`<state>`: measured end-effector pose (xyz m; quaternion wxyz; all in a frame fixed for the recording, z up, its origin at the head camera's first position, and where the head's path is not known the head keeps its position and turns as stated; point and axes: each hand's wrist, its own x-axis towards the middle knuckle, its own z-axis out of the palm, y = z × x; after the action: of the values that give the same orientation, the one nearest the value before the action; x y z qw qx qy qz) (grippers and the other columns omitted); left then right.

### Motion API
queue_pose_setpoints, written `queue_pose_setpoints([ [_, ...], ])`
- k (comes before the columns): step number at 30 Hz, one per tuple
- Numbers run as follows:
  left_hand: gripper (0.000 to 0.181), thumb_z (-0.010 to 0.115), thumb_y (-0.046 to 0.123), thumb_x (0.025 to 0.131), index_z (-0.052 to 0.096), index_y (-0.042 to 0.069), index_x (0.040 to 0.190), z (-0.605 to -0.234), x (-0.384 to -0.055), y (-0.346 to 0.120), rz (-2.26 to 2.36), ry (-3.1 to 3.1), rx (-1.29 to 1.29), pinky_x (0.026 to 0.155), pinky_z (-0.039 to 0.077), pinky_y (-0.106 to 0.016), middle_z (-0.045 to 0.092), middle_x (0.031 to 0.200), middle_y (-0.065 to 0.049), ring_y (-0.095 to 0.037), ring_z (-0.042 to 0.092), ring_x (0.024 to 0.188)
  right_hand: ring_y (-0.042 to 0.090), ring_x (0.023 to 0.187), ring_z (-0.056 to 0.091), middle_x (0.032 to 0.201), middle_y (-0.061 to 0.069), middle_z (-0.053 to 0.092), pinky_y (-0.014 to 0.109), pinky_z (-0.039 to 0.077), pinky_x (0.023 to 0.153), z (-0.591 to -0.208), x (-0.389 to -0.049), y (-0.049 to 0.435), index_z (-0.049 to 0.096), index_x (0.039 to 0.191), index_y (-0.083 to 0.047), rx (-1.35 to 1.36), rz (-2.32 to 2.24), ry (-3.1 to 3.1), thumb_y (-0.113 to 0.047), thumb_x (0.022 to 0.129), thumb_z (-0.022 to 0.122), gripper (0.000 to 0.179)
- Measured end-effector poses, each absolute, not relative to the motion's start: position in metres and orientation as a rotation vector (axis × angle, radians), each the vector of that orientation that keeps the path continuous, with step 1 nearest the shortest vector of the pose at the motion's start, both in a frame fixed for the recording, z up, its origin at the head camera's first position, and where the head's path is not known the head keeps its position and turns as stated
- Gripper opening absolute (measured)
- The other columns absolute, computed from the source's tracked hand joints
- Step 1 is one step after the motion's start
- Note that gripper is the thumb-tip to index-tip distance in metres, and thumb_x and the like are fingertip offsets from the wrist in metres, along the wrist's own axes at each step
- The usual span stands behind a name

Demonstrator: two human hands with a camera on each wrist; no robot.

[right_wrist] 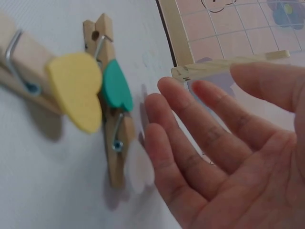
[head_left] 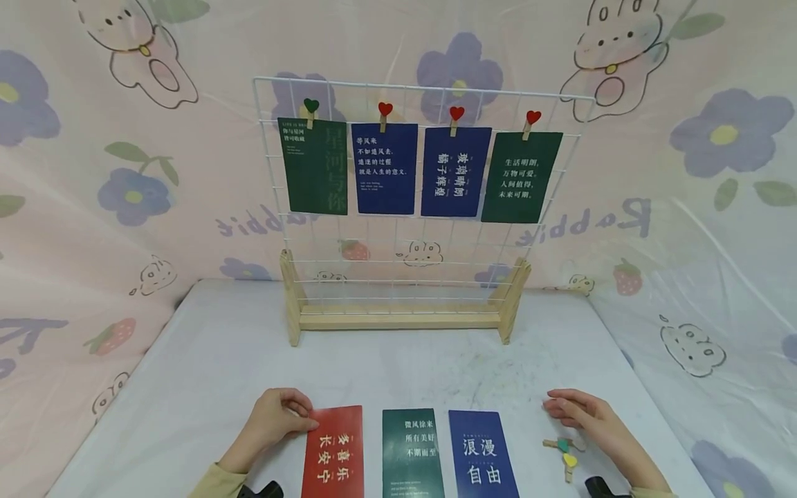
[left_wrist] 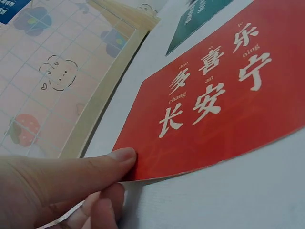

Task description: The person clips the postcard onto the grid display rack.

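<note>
My left hand (head_left: 277,422) pinches the upper left corner of a red card (head_left: 333,449) with white lettering. In the left wrist view the thumb (left_wrist: 121,160) presses on top of that corner, with fingers curled beneath, and the card's near edge is slightly lifted. My right hand (head_left: 582,411) holds nothing; its fingers are loosely bent, palm turned inward. Close beside it on the table lie small wooden clothespins with hearts: a green-heart clothespin (right_wrist: 116,86), a yellow-heart clothespin (right_wrist: 76,90) and a white-heart clothespin (right_wrist: 139,167).
A green card (head_left: 412,443) and a blue card (head_left: 482,453) lie right of the red one. Behind them stands a white wire grid (head_left: 398,249) on a wooden base (head_left: 398,321). Several green and blue cards hang from it by heart clothespins. Patterned cloth (head_left: 697,277) surrounds the white table (head_left: 398,366).
</note>
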<state>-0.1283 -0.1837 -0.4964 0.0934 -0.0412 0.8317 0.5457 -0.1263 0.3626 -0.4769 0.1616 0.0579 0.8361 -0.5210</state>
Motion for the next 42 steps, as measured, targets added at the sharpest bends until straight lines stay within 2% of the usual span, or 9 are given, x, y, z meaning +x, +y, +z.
queue_pose_setpoints([
  [11,0.023,0.077,0.005,0.079,0.061,-0.005,0.091,-0.496,-0.132,-0.193,1.697,2.339,0.0,0.051,0.051,-0.026,0.064,0.071,-0.006,-0.014,0.056,0.059,0.018,0.099,0.063,0.115,0.016,0.065,0.029,0.053,0.079,-0.475,-0.116,0.382,0.045,0.133,0.01,0.27,-1.435,2.418,-0.035,0.099,0.051,0.057],
  [19,0.024,0.073,0.009,0.085,0.061,-0.009,0.094,-0.492,-0.134,-0.199,1.739,2.293,0.075,0.053,0.049,-0.026,0.066,0.073,-0.01,-0.014,0.056,0.06,0.019,0.09,0.062,0.107,0.011,0.067,0.031,0.053,0.072,-0.476,-0.108,0.397,0.048,0.131,0.011,0.377,-1.377,2.402,-0.037,0.099,0.052,0.058],
  [23,0.024,0.07,0.007,0.087,0.06,-0.012,0.096,-0.493,-0.137,-0.2,1.791,2.254,0.069,0.056,0.051,-0.026,0.068,0.076,-0.011,-0.013,0.058,0.062,0.019,0.086,0.061,0.103,0.01,0.067,0.031,0.053,0.07,-0.478,-0.105,0.405,0.049,0.128,0.013,0.337,-1.37,2.375,-0.034,0.1,0.051,0.055],
  [30,0.024,0.069,0.011,0.088,0.061,-0.009,0.099,-0.49,-0.14,-0.196,1.792,2.256,-0.078,0.058,0.051,-0.027,0.067,0.076,-0.008,-0.015,0.058,0.064,0.022,0.08,0.058,0.093,0.006,0.066,0.033,0.051,0.064,-0.48,-0.101,0.406,0.055,0.123,0.011,0.432,-1.331,2.367,-0.032,0.094,0.061,0.052],
  [42,0.026,0.069,0.011,0.089,0.06,-0.01,0.099,-0.49,-0.14,-0.194,1.809,2.253,-0.072,0.058,0.051,-0.027,0.067,0.076,-0.009,-0.015,0.058,0.064,0.021,0.073,0.057,0.085,0.004,0.065,0.033,0.051,0.06,-0.482,-0.1,0.41,0.058,0.118,0.01,0.327,-1.317,2.287,-0.03,0.092,0.065,0.049],
])
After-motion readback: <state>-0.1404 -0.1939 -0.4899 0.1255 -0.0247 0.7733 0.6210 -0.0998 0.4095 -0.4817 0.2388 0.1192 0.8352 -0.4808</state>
